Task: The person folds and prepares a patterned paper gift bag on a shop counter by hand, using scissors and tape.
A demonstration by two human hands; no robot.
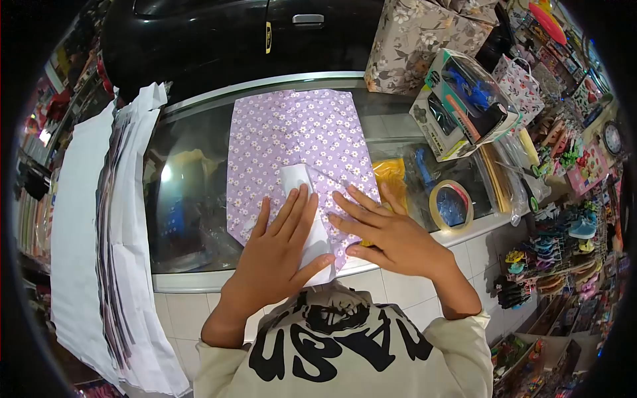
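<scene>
A sheet of purple paper with white flowers [292, 126] lies on the glass counter. Across its lower part runs a folded white strip [295, 178], slanting down to the counter's front edge. My left hand [280, 235] rests flat on this strip and the paper beside it, fingers spread. To the right, my right hand [391, 235] lies on the patterned paper with its fingers apart. Neither hand grips anything. The part of the strip beneath my left hand is hidden.
Stacked white sheets [86, 219] hang at the left. On the right are a tape roll [451, 205], a yellow packet [390, 174], a boxed item [464, 106] and a flowered bag [411, 40]. A black car door [199, 40] stands behind the glass counter [192, 282].
</scene>
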